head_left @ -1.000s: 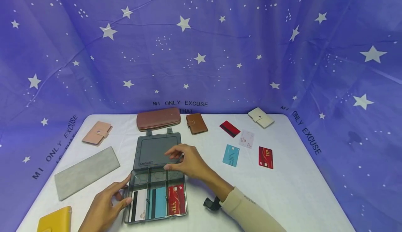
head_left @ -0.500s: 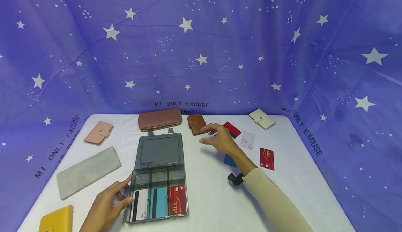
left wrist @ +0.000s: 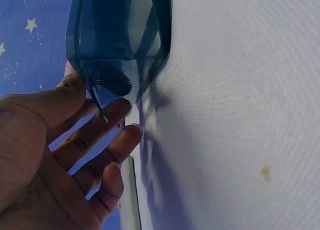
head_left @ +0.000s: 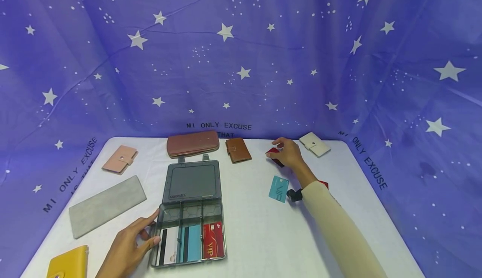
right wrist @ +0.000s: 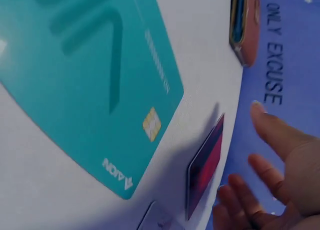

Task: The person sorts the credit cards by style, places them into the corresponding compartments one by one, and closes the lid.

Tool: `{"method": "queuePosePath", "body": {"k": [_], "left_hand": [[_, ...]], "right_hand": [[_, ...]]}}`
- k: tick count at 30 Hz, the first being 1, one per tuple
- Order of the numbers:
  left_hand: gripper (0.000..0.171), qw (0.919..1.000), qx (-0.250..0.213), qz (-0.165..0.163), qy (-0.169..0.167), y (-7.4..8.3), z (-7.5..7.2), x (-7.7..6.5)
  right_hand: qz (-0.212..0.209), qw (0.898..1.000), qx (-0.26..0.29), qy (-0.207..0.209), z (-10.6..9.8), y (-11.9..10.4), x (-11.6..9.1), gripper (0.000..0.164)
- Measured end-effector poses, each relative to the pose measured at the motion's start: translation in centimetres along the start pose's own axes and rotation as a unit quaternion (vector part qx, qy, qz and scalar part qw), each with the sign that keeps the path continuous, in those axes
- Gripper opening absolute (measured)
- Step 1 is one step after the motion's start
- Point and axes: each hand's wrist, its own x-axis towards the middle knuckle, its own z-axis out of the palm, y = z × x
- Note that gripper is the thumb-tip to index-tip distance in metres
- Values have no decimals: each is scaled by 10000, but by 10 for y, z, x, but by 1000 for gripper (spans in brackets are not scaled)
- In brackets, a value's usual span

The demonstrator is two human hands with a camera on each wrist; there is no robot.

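A dark translucent plastic box (head_left: 193,211) lies with its lid folded back; three cards, including a red VIP card (head_left: 213,240), fill its front compartments. My left hand (head_left: 129,246) holds the box's left wall, thumb at the rim, index finger near the hinge corner. In the left wrist view, the other fingers hang loosely beneath the box wall (left wrist: 117,34). My right hand (head_left: 289,154) is over a red card with a black stripe (right wrist: 206,167), fingers parted around it. In the right wrist view a gap shows between fingertips and card.
A blue VIP card (head_left: 278,189) lies before the right hand; the sleeve mostly covers another red card (head_left: 324,183). Around lie a brown wallet (head_left: 238,150), maroon wallet (head_left: 193,143), cream wallet (head_left: 314,144), pink wallet (head_left: 120,159), grey wallet (head_left: 107,206) and yellow wallet (head_left: 68,263).
My right hand has moved from above the box, rightward and away, to the striped red card. My left hand has stayed at the box, whose cards look unchanged.
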Motion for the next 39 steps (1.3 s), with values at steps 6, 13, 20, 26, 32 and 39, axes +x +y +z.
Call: {"method": "queuePosePath", "body": {"k": [6,13,20,26,32,39], "left_hand": [[68,9999,61,95,42,0,2,1],[69,9999,57,-61,-106,2,2,2],[69,10000,73,9,-9,3,0,3],[70,9998,114,-152,-118,4,-2,5],[71,9995,159,-193,-167,3,-2,5],[71,9998,151,-88,-32,0,-2,2]], "right_hand": [[613,9952,-765,-49,5,10,8,58],[605,9933,-971,182,8,8,7,47],[-114,9975,-342,601,12,-15,-1,22],[-919,9942,305,464,16,-37,-16,31],[-1284,9875,903,128,21,-55,-46,33],[-1325,9676,1988,-811,33,-80,-99,36]]}}
